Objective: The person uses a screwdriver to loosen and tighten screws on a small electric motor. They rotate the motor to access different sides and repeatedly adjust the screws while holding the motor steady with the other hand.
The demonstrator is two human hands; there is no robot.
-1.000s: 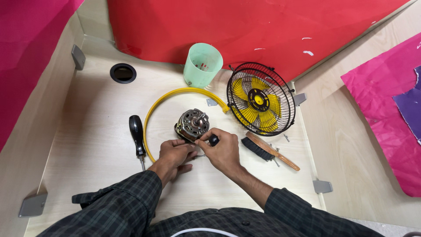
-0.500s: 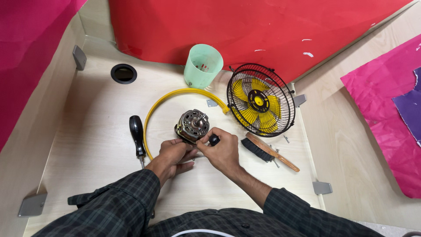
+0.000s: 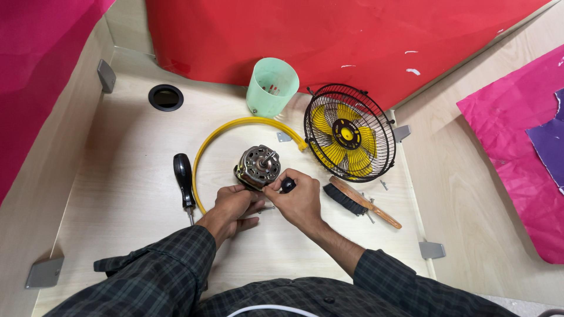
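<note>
Fan motor (image 3: 259,165) between both hands, shaft up, tilted away.

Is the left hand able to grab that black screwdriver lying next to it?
Probably yes. The screwdriver lies on the bare table just beside the left hand, with only the thin yellow ring between them. But that hand is busy on the motor and would have to let go first.
</note>
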